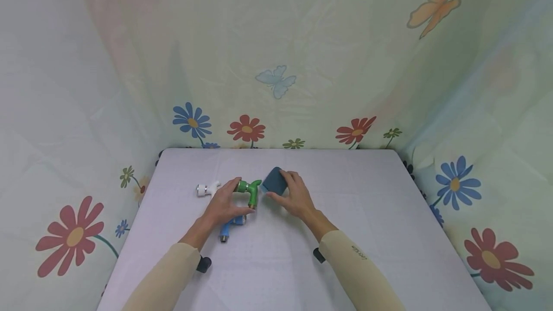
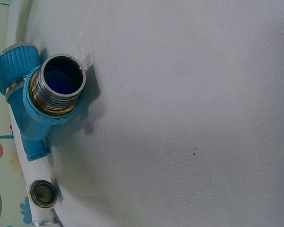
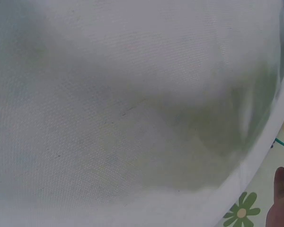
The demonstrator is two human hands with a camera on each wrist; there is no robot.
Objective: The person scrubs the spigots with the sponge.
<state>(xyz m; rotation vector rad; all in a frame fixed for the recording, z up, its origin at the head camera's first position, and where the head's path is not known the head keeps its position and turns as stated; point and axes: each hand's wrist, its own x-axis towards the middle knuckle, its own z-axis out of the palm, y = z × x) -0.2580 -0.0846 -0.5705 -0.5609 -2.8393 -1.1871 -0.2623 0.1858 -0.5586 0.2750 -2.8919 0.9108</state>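
Plain beige left sleeve (image 1: 162, 272), matching right sleeve (image 1: 363, 272) with some dark lettering (image 1: 359, 252) that's too tiny to read lol. A stubby black block (image 1: 204, 264) pokes out by the left cuff (image 1: 189, 250), second black block (image 1: 318, 255) by the right cuff (image 1: 329, 241). Left hand (image 1: 222, 204) is bare, right hand (image 1: 296, 197) too.

White-covered bench (image 1: 371, 200), printed curtain (image 1: 337, 28) behind and both sides, red and blue flowers (image 1: 246, 129) low down, orange butterfly (image 1: 437, 3) upper right, light-blue butterfly (image 1: 277, 81) near middle

Head: you get dim, even, diffuse light with softened detail | Left wrist: the blue tap (image 2: 35, 118) drops a soft-edged shadow to your picture's right | Right wrist: you see broad, blurry shade across the tablecloth (image 3: 99, 142), its edge bowed
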